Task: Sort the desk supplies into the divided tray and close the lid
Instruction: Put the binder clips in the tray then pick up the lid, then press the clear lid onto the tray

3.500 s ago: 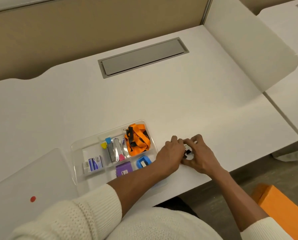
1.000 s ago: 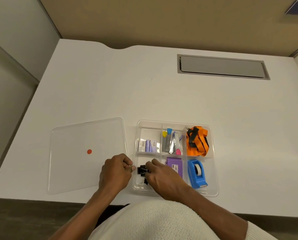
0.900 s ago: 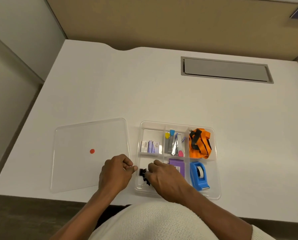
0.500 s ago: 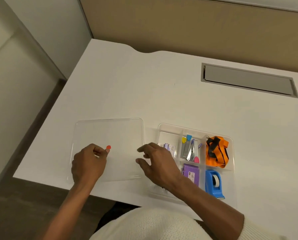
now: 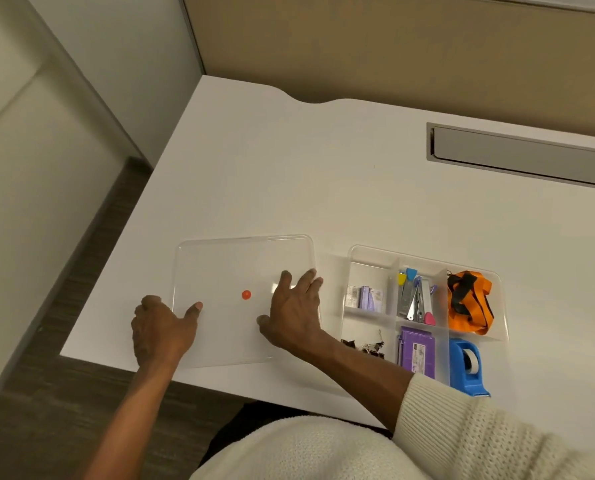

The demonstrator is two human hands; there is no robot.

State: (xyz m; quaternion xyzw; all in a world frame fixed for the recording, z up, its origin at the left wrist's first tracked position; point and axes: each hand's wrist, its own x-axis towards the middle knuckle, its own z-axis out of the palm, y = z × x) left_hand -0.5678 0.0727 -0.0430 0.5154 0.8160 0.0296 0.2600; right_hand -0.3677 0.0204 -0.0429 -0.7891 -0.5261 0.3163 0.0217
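Observation:
The clear lid [image 5: 237, 265] with a red dot [image 5: 246, 294] lies flat on the white desk, left of the clear divided tray [image 5: 358, 251]. My left hand [image 5: 161, 330] grips the lid's left edge, thumb on top. My right hand [image 5: 296, 310] lies across the lid's right side, fingertips hooked at its right edge. In the tray are black binder clips [image 5: 365, 346], small staple boxes [image 5: 363, 297], a stapler with coloured clips [image 5: 415, 299], an orange lanyard [image 5: 469, 303], a purple box [image 5: 416, 351] and a blue tape dispenser [image 5: 467, 365].
A grey cable hatch [image 5: 517, 155] is set in the desk at the back right. The desk's front edge [image 5: 220, 384] runs just below the lid. A pale partition wall [image 5: 64, 133] stands to the left, a tan panel behind.
Both hands left the binder clips in the tray's front-left compartment and moved left onto the lid. They have now spread to the lid's left and right edges.

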